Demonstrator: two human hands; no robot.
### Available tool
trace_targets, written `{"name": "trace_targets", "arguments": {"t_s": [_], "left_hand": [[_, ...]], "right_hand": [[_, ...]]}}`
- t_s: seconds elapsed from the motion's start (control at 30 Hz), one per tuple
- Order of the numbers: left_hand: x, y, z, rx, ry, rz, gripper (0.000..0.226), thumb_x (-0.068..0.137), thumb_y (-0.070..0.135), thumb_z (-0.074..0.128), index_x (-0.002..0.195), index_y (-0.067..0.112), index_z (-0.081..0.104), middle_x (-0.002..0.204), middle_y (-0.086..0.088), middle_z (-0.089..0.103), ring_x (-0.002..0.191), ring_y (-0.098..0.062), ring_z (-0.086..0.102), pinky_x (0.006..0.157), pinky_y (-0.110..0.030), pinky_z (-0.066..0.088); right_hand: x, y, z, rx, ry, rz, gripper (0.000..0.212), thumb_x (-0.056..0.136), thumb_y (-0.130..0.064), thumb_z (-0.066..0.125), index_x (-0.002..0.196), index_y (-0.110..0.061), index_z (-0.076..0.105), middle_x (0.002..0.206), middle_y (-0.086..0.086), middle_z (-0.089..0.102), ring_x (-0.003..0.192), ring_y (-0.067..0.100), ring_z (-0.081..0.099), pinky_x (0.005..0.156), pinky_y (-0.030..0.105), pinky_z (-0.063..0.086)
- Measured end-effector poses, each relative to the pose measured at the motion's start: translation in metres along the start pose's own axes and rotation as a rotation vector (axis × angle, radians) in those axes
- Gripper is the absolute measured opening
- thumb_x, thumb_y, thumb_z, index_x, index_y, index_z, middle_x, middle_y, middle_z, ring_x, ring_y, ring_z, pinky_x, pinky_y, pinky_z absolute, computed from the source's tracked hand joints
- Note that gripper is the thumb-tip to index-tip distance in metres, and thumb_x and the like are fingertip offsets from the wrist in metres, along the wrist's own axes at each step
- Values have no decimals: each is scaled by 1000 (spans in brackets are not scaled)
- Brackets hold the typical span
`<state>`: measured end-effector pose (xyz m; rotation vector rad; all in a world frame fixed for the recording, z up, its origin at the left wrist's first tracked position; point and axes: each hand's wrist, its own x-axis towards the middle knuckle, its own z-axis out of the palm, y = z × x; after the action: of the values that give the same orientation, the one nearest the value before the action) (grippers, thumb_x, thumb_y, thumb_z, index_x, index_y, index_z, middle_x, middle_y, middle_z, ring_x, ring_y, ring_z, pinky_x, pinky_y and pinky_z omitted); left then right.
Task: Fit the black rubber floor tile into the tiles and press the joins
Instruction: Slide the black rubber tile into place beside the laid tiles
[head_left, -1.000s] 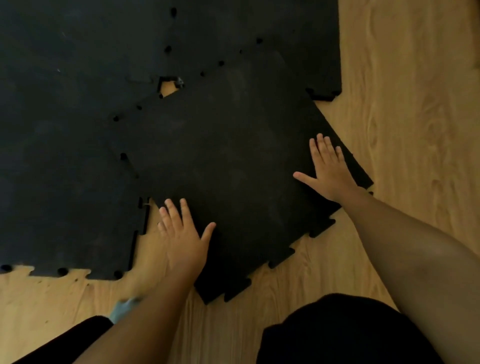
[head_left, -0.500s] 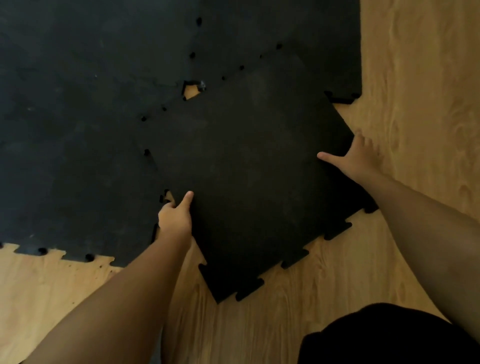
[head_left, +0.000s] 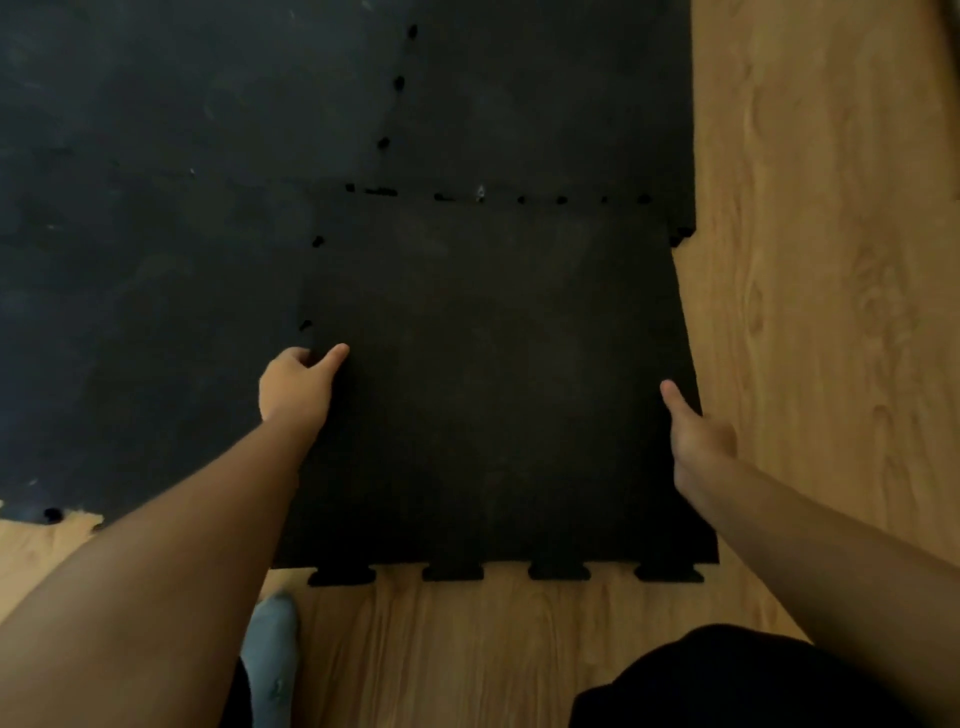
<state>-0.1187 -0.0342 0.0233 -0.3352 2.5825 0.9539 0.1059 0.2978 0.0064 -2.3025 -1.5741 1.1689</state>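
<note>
Head view: the square black rubber floor tile (head_left: 493, 384) lies squared against the laid black rubber tiles (head_left: 156, 260) near the mat's right edge on the wooden floor (head_left: 810, 260). Left hand (head_left: 296, 384) and right hand (head_left: 698, 441) clamp its side edges, thumbs on top, apparently to steer tabs into sockets.

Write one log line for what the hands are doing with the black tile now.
left hand: grips tile's left edge | right hand: grips right edge | black tile: squared to mat, joins unpressed
</note>
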Motion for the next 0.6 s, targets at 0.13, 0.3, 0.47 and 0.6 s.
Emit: {"name": "trace_targets", "arguments": {"t_s": [0.13,0.3,0.47,0.6], "left_hand": [[2,-8,19,46,-64,-18,69,85,55,59,136,12,46,124,-12,60,77,-11,54,56,-24,39],[9,-6,19,199,-89,66,68,90,53,53,139,7,42,128,-17,56,83,-14,53,62,-26,39],[10,0,22,371,-62,121,49,94,49,47,111,4,53,106,-20,60,81,-24,56,59,-33,41],[11,4,23,455,-66,214,49,96,45,45,113,0,52,112,-19,54,97,-32,55,80,-46,49]], "right_hand": [[0,17,-14,-55,56,38,82,73,-64,69,131,-10,49,85,7,46,71,28,43,84,41,33],[11,32,-10,-135,8,-6,95,76,-68,63,148,-16,30,149,14,37,132,39,37,112,54,27],[4,37,-8,-136,4,20,82,81,-67,58,138,-10,42,124,15,52,101,32,49,96,46,35],[7,43,-10,-176,43,-1,81,83,-68,55,136,-7,45,123,16,53,107,37,51,96,48,37]]}}
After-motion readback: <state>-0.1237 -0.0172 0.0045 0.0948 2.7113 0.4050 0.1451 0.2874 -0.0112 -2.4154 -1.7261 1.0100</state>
